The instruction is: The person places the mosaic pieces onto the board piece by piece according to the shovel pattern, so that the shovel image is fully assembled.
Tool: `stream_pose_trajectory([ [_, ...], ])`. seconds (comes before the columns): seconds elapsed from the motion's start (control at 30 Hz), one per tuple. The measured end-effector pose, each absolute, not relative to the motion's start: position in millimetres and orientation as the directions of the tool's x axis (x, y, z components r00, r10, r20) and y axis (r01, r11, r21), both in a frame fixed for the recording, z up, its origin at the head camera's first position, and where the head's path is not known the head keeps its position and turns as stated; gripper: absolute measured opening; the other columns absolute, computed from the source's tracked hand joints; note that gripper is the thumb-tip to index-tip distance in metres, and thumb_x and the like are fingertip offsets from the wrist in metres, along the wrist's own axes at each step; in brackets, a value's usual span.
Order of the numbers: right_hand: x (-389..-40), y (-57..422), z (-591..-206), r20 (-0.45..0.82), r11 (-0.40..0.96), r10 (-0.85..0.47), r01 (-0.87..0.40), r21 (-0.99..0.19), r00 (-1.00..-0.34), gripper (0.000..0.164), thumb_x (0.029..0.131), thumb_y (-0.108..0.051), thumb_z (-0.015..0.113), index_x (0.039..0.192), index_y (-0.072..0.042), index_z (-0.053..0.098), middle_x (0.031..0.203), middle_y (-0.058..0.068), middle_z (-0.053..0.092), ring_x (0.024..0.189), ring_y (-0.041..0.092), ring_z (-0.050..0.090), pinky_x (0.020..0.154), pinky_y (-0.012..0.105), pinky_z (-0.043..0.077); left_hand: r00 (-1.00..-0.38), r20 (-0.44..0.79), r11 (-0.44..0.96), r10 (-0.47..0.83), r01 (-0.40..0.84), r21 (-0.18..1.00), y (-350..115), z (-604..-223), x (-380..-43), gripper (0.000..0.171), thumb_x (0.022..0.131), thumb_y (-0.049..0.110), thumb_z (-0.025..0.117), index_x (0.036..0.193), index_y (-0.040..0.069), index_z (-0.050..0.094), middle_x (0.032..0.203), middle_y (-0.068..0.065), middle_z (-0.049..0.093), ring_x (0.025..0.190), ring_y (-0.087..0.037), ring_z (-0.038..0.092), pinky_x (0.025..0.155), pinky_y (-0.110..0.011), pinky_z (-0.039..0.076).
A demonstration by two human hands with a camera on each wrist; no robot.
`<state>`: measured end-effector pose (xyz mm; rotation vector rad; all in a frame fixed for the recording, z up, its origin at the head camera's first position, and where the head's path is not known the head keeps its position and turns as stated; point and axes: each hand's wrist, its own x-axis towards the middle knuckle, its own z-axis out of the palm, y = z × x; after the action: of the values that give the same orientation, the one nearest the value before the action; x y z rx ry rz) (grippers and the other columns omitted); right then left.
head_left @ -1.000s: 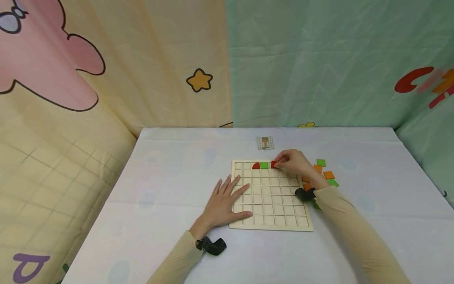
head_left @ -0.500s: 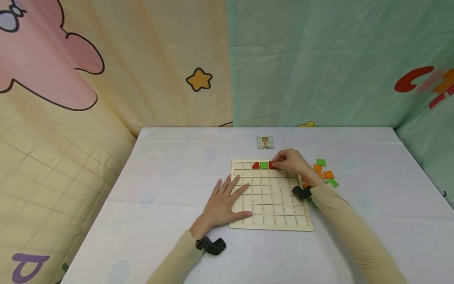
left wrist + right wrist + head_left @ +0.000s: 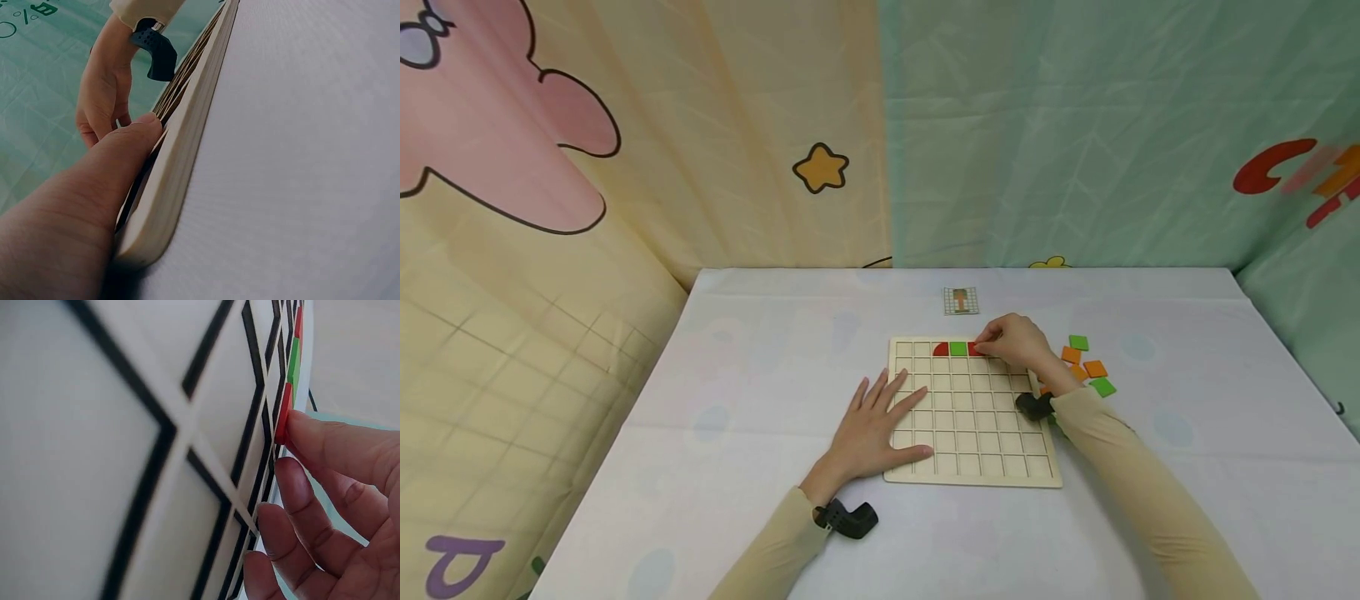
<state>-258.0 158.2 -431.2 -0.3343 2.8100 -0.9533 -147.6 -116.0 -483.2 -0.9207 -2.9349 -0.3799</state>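
pinching a red tile [image 3: 284,415] with right hand [image 3: 1017,340] near far edge of worktop [image 3: 760,350] (resting spread left hand [image 3: 865,433] on board [image 3: 976,421]).

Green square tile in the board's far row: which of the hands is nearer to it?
Right. The right hand is right of the green square tile, touching the adjacent red tile; the left hand lies spread over the left edge of the gridded board, farther off.
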Motion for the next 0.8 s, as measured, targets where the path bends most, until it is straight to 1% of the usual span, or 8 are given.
stream_pose_trajectory([
  [0.17, -255.1, 158.0, -429.3, -0.08, 0.776, -0.281, -0.178, -0.605, -0.956, 0.014, 0.089, -0.02, 0.068, 0.091, -0.008, 0.074, 0.082, 0.003, 0.067, 0.07, 0.021, 0.058, 0.062, 0.036, 0.047, -0.819, 0.122, 0.789, 0.561, 0.574, 0.219, -116.2, -483.5, -147.6, 0.084, 0.083, 0.075, 0.043, 0.152, 0.03, 0.025, 0.158, -0.005, 0.012, 0.143, -0.028, 0.001, 0.112, -0.048, -0.001],
  [0.27, -252.6, 162.5, -427.4, -0.078, 0.75, -0.334, -0.215, -0.625, -0.939, 0.018, 0.091, -0.019, 0.065, 0.1, -0.005, 0.073, 0.09, 0.006, 0.067, 0.078, 0.023, 0.059, 0.069, 0.039, 0.048, -0.819, 0.126, 0.788, 0.56, 0.574, 0.222, -116.5, -483.7, -147.8, 0.084, 0.083, 0.074, 0.045, 0.151, 0.029, 0.025, 0.158, -0.005, 0.012, 0.143, -0.028, 0.001, 0.112, -0.048, -0.001],
  [0.4, -248.5, 177.7, -424.9, -0.044, 0.696, -0.384, -0.258, -0.67, -0.922, 0.027, 0.094, -0.019, 0.062, 0.114, -0.002, 0.068, 0.103, 0.012, 0.064, 0.085, 0.025, 0.059, 0.073, 0.041, 0.049, -0.819, 0.12, 0.79, 0.56, 0.572, 0.22, -116.6, -484.2, -148.0, 0.084, 0.083, 0.073, 0.046, 0.152, 0.03, 0.024, 0.158, -0.005, 0.011, 0.143, -0.028, 0.0, 0.112, -0.048, -0.002],
  [0.5, -244.0, 190.7, -419.3, -0.014, 0.688, -0.371, -0.265, -0.676, -0.929, 0.031, 0.095, -0.02, 0.061, 0.118, 0.0, 0.065, 0.106, 0.015, 0.063, 0.087, 0.027, 0.058, 0.072, 0.04, 0.049, -0.818, 0.116, 0.789, 0.563, 0.574, 0.218, -116.1, -484.5, -148.3, 0.084, 0.083, 0.073, 0.046, 0.152, 0.03, 0.023, 0.158, -0.005, 0.011, 0.143, -0.028, 0.0, 0.112, -0.048, -0.003],
  [0.7, -235.8, 217.0, -406.0, -0.023, 0.731, -0.295, -0.21, -0.649, -0.955, 0.034, 0.095, -0.025, 0.06, 0.117, -0.001, 0.065, 0.107, 0.015, 0.063, 0.089, 0.027, 0.056, 0.071, 0.036, 0.046, -0.823, 0.118, 0.794, 0.556, 0.568, 0.217, -115.6, -484.8, -149.0, 0.084, 0.083, 0.074, 0.045, 0.151, 0.03, 0.025, 0.158, -0.005, 0.012, 0.143, -0.028, 0.0, 0.112, -0.048, -0.002],
  [0.8, -232.4, 231.2, -404.3, -0.039, 0.73, -0.253, -0.164, -0.663, -0.967, 0.035, 0.095, -0.027, 0.061, 0.117, 0.0, 0.065, 0.108, 0.017, 0.062, 0.088, 0.027, 0.056, 0.067, 0.035, 0.048, -0.823, 0.115, 0.794, 0.556, 0.567, 0.219, -115.2, -484.7, -149.0, 0.084, 0.083, 0.074, 0.045, 0.152, 0.03, 0.024, 0.158, -0.004, 0.011, 0.143, -0.027, -0.001, 0.112, -0.048, -0.002],
])
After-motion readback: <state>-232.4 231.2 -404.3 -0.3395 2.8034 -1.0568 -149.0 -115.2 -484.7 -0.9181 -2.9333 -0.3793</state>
